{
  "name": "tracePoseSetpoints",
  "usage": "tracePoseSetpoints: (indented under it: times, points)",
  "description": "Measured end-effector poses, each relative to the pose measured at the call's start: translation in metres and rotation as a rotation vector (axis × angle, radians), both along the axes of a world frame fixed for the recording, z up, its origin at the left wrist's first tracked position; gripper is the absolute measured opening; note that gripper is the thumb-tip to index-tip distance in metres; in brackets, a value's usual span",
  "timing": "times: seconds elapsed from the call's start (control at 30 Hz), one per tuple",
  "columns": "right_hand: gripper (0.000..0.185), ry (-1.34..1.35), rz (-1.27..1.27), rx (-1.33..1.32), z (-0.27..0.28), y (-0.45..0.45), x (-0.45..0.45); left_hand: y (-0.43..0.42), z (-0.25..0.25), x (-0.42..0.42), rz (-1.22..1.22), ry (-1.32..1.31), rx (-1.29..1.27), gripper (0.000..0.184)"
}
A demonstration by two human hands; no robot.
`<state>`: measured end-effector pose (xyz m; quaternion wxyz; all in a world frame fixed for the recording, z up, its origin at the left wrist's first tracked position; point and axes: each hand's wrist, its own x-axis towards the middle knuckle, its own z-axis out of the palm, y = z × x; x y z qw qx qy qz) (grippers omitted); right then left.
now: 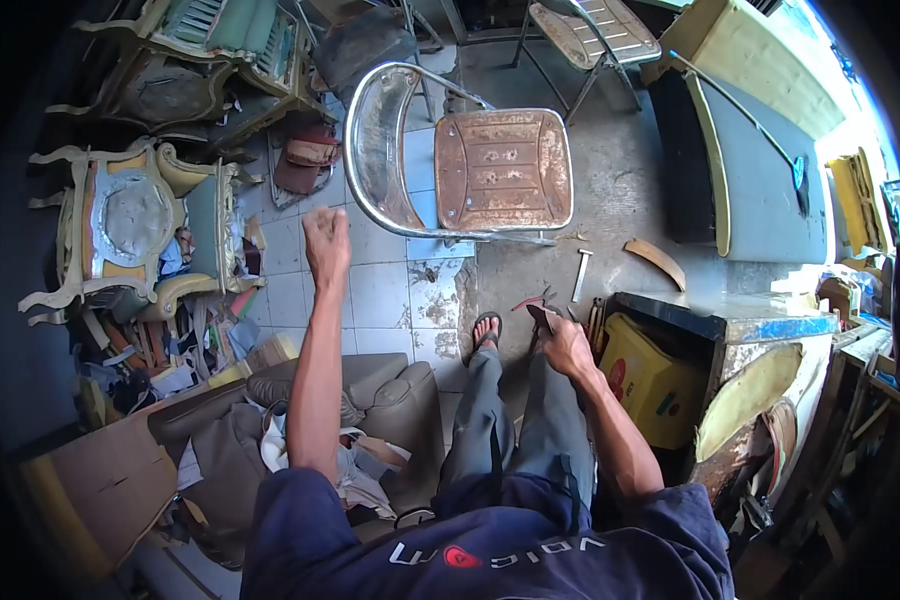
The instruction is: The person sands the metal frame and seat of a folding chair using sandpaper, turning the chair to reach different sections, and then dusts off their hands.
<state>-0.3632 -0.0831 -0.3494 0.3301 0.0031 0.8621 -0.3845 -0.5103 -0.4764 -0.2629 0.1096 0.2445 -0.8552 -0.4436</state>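
Here, right hand (568,349) with dark, flat piece (541,316)

Held piece (540,316): dark brown, flat-looking, exact kind unclear
Pose: tilted, one end in the right hand (568,346)
Place: above the floor (602,185)

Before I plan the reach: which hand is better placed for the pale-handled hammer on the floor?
Probably the right hand: nearer the hammer, though it holds a dark flat piece. The left hand is over white tiles, farther off.
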Motion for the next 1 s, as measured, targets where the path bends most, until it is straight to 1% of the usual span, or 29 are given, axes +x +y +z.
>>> tracePoseSetpoints:
  times: [0.03, 0.07, 0.13, 0.17, 0.2, 0.23, 0.27, 0.3, 0.33, 0.37, 0.43, 0.47, 0.53, 0.57, 0.6, 0.63, 0.67, 0.7, 0.8, 0.83, 0.87, 0.9, 0.97, 1.0]
  points:
    - [0.057, -0.013, 0.002, -0.006, -0.014, -0.003, -0.008, -0.006, -0.012, -0.025, -0.001, 0.036, -0.07, 0.057]
    - [0.054, -0.023, -0.024, 0.013, -0.026, -0.008, -0.019, -0.008, -0.024, -0.049, -0.006, 0.075, -0.135, 0.065]
    - [0.044, 0.002, -0.105, 0.037, -0.041, -0.022, -0.044, 0.002, -0.04, -0.083, 0.016, 0.056, -0.095, 0.068]
    - [0.044, 0.003, -0.138, 0.016, -0.051, -0.034, -0.056, 0.005, -0.053, -0.088, 0.035, 0.045, -0.06, 0.07]
    - [0.044, 0.011, -0.173, -0.004, -0.064, -0.045, -0.071, 0.008, -0.07, -0.09, -0.013, -0.016, -0.171, 0.064]
    - [0.044, 0.026, -0.193, -0.022, -0.082, -0.062, -0.084, 0.016, -0.082, -0.088, -0.017, -0.029, -0.173, 0.064]
    - [0.043, 0.032, -0.249, -0.024, -0.068, -0.083, -0.102, 0.028, -0.088, -0.083, 0.076, 0.003, -0.281, 0.06]
    - [0.048, -0.087, -0.301, -0.08, -0.058, -0.105, -0.123, 0.037, -0.092, -0.081, 0.168, 0.041, -0.387, 0.057]
    - [0.056, 0.136, -0.325, -0.19, -0.079, -0.135, -0.126, 0.039, -0.094, -0.081, 0.155, 0.112, -0.425, 0.056]
    - [0.064, 0.356, -0.347, -0.298, -0.099, -0.164, -0.126, 0.04, -0.092, -0.078, 0.128, 0.1, -0.454, 0.057]
    - [0.069, 0.59, -0.156, -0.441, -0.094, -0.206, -0.128, 0.033, -0.097, -0.078, 0.06, 0.17, -0.539, 0.056]
    - [0.069, 0.571, -0.162, -0.445, -0.106, -0.206, -0.129, 0.031, -0.101, -0.078, 0.053, 0.151, -0.546, 0.056]
    - [0.07, 0.578, -0.276, -0.386, -0.136, -0.2, -0.125, 0.028, -0.103, -0.079, 0.089, 0.169, -0.433, 0.054]
    - [0.07, 0.558, -0.281, -0.393, -0.149, -0.196, -0.123, 0.029, -0.101, -0.078, 0.086, 0.151, -0.443, 0.054]
    - [0.071, 0.468, -0.4, -0.269, -0.163, -0.191, -0.121, 0.035, -0.097, -0.077, 0.105, 0.134, -0.452, 0.052]
    - [0.07, 0.486, -0.365, -0.221, -0.176, -0.192, -0.125, 0.036, -0.099, -0.077, 0.126, 0.129, -0.456, 0.051]
    - [0.068, 0.505, -0.33, -0.173, -0.189, -0.194, -0.13, 0.012, -0.117, -0.076, 0.017, 0.276, -0.55, 0.048]
    - [0.071, 0.634, -0.251, -0.444, -0.161, -0.209, -0.137, 0.022, -0.11, -0.076, 0.059, 0.232, -0.475, 0.048]
    - [0.076, 0.607, -0.306, -0.442, -0.158, -0.22, -0.131, 0.034, -0.102, -0.074, 0.049, 0.191, -0.477, 0.049]
    - [0.079, 0.617, -0.34, -0.454, -0.16, -0.225, -0.134, 0.037, -0.102, -0.076, 0.053, 0.214, -0.424, 0.049]
    - [0.082, 0.379, -0.491, -0.349, -0.194, -0.211, -0.135, 0.037, -0.101, -0.077, 0.062, 0.244, -0.373, 0.049]
    - [0.082, 0.403, -0.494, -0.353, -0.199, -0.213, -0.141, 0.035, -0.102, -0.077, 0.06, 0.268, -0.371, 0.049]
    - [0.085, 0.427, -0.473, -0.121, -0.209, -0.212, -0.135, 0.03, -0.109, -0.075, 0.03, 0.345, -0.242, 0.048]
    - [0.088, 0.533, -0.337, -0.317, -0.187, -0.217, -0.132, 0.025, -0.112, -0.075, 0.038, 0.369, -0.227, 0.048]
